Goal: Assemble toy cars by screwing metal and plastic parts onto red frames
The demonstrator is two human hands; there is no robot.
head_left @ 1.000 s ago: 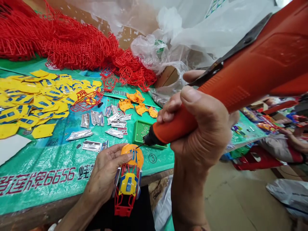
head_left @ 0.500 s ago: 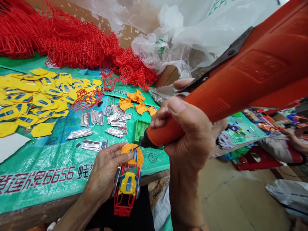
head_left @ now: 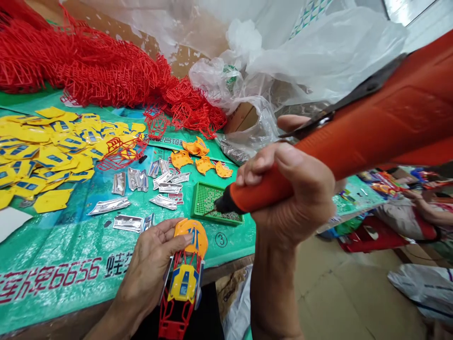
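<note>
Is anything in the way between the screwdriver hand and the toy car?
Nothing visible stands between the electric screwdriver in the right hand and the toy car. The left hand covers only part of its orange hood.

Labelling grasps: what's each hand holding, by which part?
Left hand: toy car, by its orange end piece. Right hand: power driver, around its barrel behind the black nose.

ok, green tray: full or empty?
Tray partly filled: small metal pieces gather toward its right end, while bare grid floor shows at left. The driver hides some of it.
</note>
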